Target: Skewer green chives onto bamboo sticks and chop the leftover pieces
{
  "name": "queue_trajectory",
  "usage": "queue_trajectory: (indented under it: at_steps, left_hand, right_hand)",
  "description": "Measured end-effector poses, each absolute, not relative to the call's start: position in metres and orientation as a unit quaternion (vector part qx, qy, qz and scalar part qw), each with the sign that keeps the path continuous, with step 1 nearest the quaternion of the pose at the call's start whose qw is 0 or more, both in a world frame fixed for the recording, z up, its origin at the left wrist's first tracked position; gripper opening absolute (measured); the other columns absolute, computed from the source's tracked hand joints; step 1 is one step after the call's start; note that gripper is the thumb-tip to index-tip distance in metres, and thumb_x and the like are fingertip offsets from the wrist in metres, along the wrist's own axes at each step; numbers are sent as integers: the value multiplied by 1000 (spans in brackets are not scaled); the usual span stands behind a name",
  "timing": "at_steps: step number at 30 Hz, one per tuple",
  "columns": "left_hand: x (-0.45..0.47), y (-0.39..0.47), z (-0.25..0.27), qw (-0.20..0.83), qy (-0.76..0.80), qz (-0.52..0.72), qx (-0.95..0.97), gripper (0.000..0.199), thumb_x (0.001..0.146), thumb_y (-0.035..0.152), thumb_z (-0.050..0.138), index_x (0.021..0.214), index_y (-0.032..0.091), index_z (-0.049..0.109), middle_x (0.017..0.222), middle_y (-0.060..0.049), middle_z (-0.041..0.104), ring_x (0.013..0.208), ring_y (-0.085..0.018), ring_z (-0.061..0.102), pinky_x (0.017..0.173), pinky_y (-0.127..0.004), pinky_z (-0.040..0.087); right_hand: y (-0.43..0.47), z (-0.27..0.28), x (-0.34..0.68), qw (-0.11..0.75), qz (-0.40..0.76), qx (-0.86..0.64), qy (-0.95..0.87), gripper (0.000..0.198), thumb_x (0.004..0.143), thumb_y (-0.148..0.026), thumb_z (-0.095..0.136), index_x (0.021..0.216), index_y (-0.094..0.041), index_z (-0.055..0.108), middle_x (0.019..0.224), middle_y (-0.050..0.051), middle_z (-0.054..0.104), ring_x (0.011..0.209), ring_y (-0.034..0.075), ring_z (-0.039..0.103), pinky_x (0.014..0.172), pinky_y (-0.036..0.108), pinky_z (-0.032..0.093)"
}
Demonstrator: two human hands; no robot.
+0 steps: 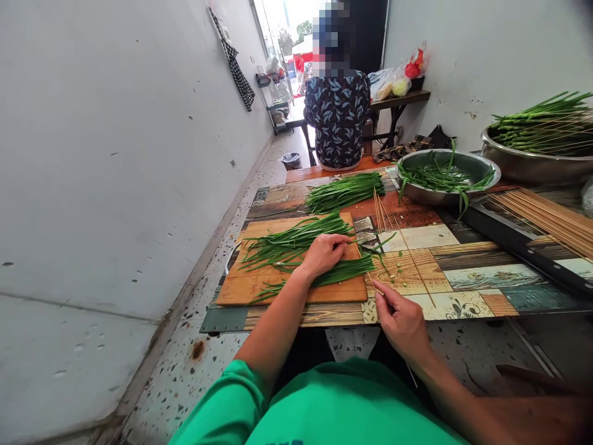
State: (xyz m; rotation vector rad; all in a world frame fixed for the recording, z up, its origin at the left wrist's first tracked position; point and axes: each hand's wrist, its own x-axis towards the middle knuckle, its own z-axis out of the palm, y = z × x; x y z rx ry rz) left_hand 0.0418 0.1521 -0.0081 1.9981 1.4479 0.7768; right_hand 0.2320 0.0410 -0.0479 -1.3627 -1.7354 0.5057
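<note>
Between white walls, on a patchwork-patterned desk, the left hand arches over green stalks on a wooden board, its grip unreadable, while the right hand pinches a thin skewer.

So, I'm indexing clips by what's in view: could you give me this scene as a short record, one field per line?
Left hand: over the cutting board, fingertips drawn together; what they pinch is unclear
Right hand: holding a thin stick near the board's edge
On board: long green stalks, in two bunches
Beyond board: another green bunch
Right of board: loose sticks, black-handled knife, stick pile, metal bowl and larger basin, both holding greens
Background: person, back to camera
</note>
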Motion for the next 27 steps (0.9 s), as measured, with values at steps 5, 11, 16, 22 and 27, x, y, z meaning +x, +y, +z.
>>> queue_trajectory:
  at_steps: [5,11,16,22,27]
  left_hand:
    - [42,152,-10,285,537,287,740,29,84,15,51,104,15,72,68,-1,70,60,-11,61,64,-20,48]
    - [42,151,-7,296,532,285,740,30,83,12,51,104,14,72,70,-2,71,61,-11,63,67,-21,49]
    - [40,143,5,286,493,245,784,27,85,14,53,101,17,74,89,-3,75,78,-13,68,77,-21,50]
    - [31,143,14,195,482,173,836,27,87,16,51,102,18,74,99,-6,73,92,-16,65,87,-25,47]
    - [28,165,11,72,634,158,754,23,85,19,56,99,17,74,95,-8,70,88,-20,63,85,-31,47]
  right_hand:
    - [41,-48,232,429,205,-550,-687,34,88,-29,47,108,-16,71,100,8,73,83,20,71,73,27,58]
    - [41,-50,233,427,209,-551,-686,33,87,-27,47,108,-17,70,101,7,73,86,20,71,74,28,58]
    - [44,-48,232,431,212,-545,-687,34,88,-27,46,109,-14,70,98,8,73,84,20,71,72,27,59]
    - [53,-50,227,433,208,-531,-697,33,88,-27,47,107,-15,71,98,9,73,84,20,71,75,28,58]
    - [55,-52,226,430,207,-530,-701,34,88,-27,46,107,-13,71,98,10,73,84,21,71,73,28,59]
